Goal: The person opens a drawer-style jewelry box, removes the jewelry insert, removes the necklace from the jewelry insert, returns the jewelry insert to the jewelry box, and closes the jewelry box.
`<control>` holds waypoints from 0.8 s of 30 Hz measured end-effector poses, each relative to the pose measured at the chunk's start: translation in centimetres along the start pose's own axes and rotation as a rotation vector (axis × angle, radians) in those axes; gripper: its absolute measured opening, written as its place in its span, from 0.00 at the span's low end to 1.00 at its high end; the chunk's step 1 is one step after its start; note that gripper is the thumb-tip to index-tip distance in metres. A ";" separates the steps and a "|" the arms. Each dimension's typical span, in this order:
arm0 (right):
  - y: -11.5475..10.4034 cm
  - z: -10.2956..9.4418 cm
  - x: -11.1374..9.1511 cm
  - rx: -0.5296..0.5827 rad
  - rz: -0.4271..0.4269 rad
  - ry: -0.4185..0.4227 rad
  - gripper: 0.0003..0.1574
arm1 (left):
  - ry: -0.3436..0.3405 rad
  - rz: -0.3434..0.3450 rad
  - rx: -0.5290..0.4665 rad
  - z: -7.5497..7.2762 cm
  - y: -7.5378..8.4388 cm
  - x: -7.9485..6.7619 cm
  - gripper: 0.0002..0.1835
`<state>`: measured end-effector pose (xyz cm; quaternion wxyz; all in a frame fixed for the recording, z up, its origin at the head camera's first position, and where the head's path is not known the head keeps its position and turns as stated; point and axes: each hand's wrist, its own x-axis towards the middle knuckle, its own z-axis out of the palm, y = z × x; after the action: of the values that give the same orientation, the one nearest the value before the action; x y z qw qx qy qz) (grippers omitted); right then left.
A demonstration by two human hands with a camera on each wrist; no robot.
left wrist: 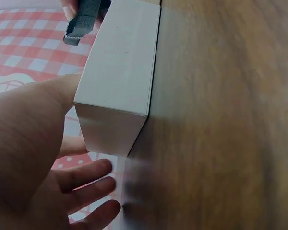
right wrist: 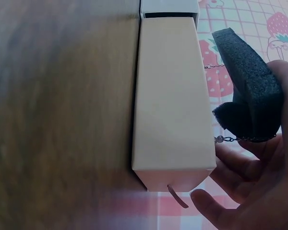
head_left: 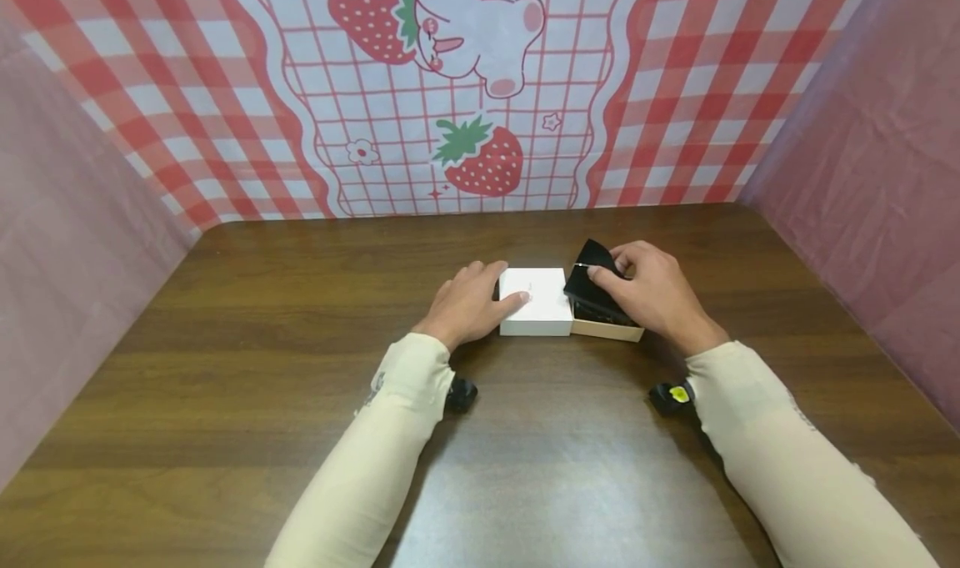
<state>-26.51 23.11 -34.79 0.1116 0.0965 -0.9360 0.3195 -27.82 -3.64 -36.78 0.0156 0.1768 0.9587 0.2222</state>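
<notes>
My left hand (head_left: pixel 467 301) rests against the left end of a white box (head_left: pixel 536 318), thumb lying over its top and the other fingers loosely extended. Directly to the right stands an open tan box (head_left: pixel 609 332), its end against the white one. A short ribbon tab (right wrist: pixel 178 197) sticks out of the tan box's far end in the right wrist view. Above the tan box my right hand (head_left: pixel 654 291) pinches a black foam pad (head_left: pixel 588 280), tilted and bent. Across the foam runs a thin silvery chain (right wrist: pixel 220 139). Dark material shows inside the tan box below the pad.
Both boxes sit on a brown wood-grain table (head_left: pixel 525 434). Behind it hangs a red-and-white checked cloth (head_left: pixel 675 92) with strawberry prints, and pink cloth (head_left: pixel 862 176) flanks both sides. Each wrist carries a small black device (head_left: pixel 669 398) under a cream sleeve.
</notes>
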 end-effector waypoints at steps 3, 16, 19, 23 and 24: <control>-0.1 0.0 0.0 -0.003 -0.005 -0.004 0.27 | 0.026 -0.001 -0.027 -0.1 0.2 0.0 0.40; -0.4 0.2 -0.2 -0.002 -0.022 -0.015 0.27 | 0.180 0.137 -0.020 0.0 1.0 0.0 0.27; -0.5 0.3 -0.2 -0.004 -0.031 -0.015 0.27 | 0.192 0.169 -0.011 0.0 1.2 0.0 0.24; -0.5 0.3 -0.3 -0.011 -0.036 -0.020 0.28 | 0.182 0.184 -0.006 0.0 1.5 -0.1 0.22; -0.5 0.3 -0.3 -0.013 -0.036 -0.021 0.28 | 0.179 0.183 -0.002 0.0 1.5 -0.1 0.22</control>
<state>-26.13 22.55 -34.83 0.1082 0.1161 -0.9373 0.3104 -27.26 -2.36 -36.14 -0.0900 0.2432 0.9358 0.2386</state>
